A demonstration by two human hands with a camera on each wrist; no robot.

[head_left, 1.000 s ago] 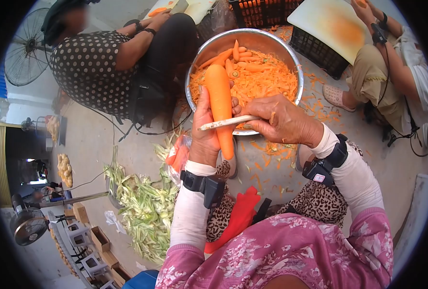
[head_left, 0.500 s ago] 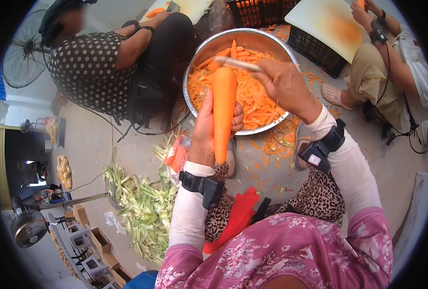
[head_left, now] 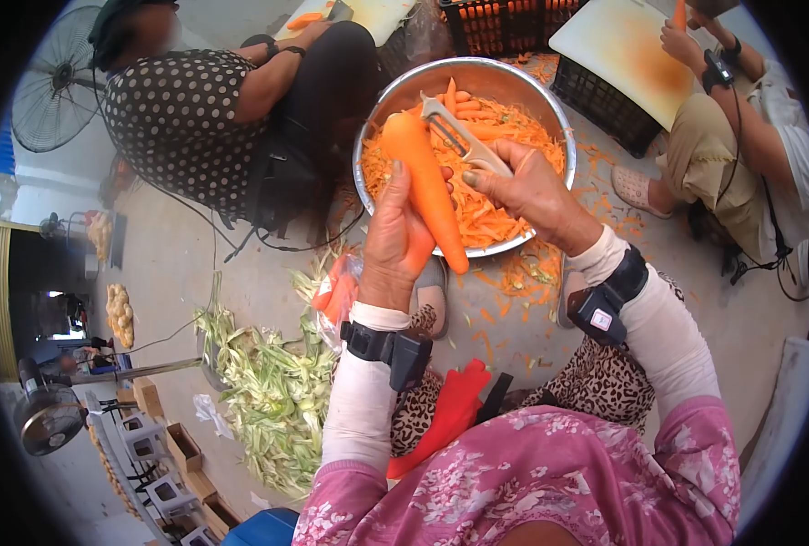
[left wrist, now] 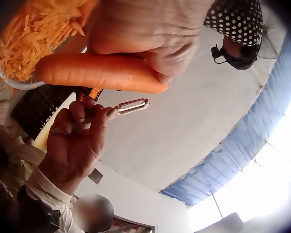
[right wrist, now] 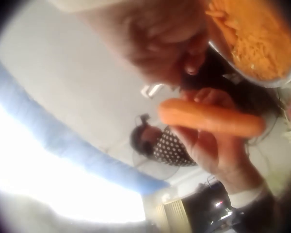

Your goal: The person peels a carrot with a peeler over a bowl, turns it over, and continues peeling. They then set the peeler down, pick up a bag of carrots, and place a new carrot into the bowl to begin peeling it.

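A large orange carrot (head_left: 434, 196) slants in my left hand (head_left: 394, 241), thick end up over the basin and narrow end toward me. The thumb lies along its side, with fingers curled behind it. My right hand (head_left: 543, 196) grips a pale peeler (head_left: 488, 160) by the handle, its slotted head beside the carrot's thick end. In the left wrist view the peeler (left wrist: 115, 111) shows a small gap from the carrot (left wrist: 97, 73). The right wrist view is blurred, but the carrot (right wrist: 208, 119) shows there across the left palm.
Below the hands stands a metal basin (head_left: 570, 155) of carrot peelings and several whole carrots. Corn husks (head_left: 277, 409) heap at left, near a bag of carrots (head_left: 339, 289). Two people sit opposite, beside cutting boards (head_left: 618, 55) and black crates (head_left: 605, 105). Peel scraps litter the floor.
The peeler was across the carrot's lower half, then lifted past its thick end, and now sits beside that end with its head turned into view. The carrot has tilted, narrow end swinging right.
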